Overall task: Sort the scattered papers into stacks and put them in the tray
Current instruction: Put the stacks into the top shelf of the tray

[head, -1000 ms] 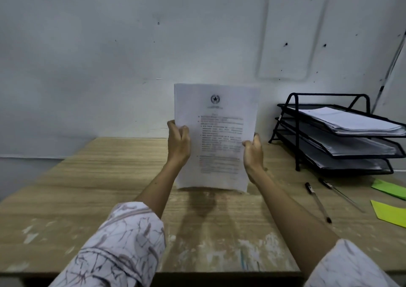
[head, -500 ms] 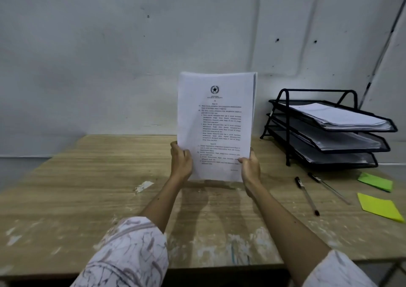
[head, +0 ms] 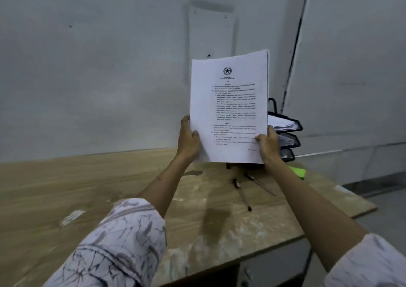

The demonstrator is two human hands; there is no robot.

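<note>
Both of your hands grip one stack of papers (head: 228,111), upright above the worktop (head: 87,188): left hand (head: 189,140) pinching its lower left edge, right hand (head: 269,147) its lower right corner. Behind it stands the black tray (head: 287,133), already holding papers, with two pens (head: 241,192) nearby.

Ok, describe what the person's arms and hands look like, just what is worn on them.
Both forearms are bare below pushed-up sleeves. The left sleeve is white cloth with a dark, thin, crackled line pattern, bunched above the forearm. The right sleeve shows the same pale patterned cloth at the frame's corner. The left hand and right hand wear no gloves; no rings or watch show.
</note>
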